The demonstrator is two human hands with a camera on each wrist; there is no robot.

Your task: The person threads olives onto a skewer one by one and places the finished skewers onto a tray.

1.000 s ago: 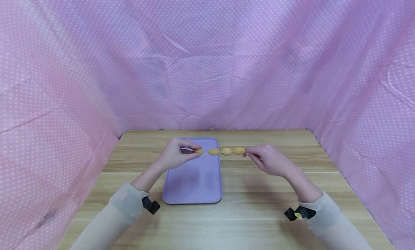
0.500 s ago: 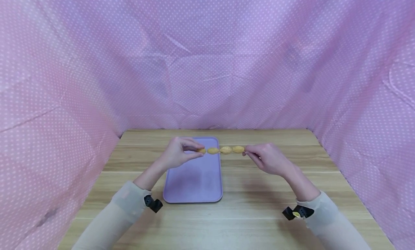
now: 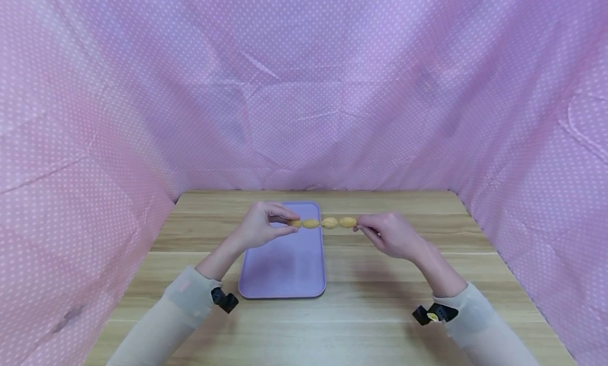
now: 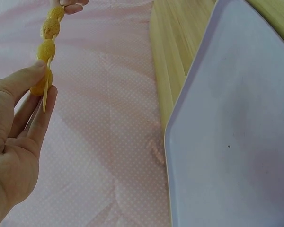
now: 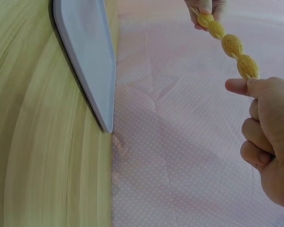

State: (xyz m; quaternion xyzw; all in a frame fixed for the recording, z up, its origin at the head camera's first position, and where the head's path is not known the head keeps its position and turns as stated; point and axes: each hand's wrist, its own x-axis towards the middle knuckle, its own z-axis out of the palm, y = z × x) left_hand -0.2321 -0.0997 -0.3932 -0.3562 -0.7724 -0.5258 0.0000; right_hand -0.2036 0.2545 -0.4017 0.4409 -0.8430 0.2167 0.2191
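Both hands hold a bamboo skewer level in the air, threaded with several yellow oval, wrinkled pieces. Thumb and fingers of my left hand (image 3: 260, 226) pinch the endmost yellow piece (image 4: 40, 85), partly covering it. In the left wrist view the bare skewer tip (image 4: 45, 97) sticks out past that piece. At the other end, my right hand (image 3: 391, 234) pinches the skewer between thumb and forefinger, just beside the last yellow piece (image 5: 247, 65); its other fingers are curled in. The two middle pieces (image 3: 330, 223) stand untouched between the hands.
Below the left hand and the skewer, a shallow purple tray (image 3: 285, 271) lies on the wooden table (image 3: 375, 308). Pink dotted cloth (image 3: 304, 92) hangs around the table's back and sides. A black wrist camera is strapped to each forearm.
My left hand has moved slightly right with its yellow piece, and the bare stretch of skewer between it and its neighbour has closed up. The right hand has shifted a little left.
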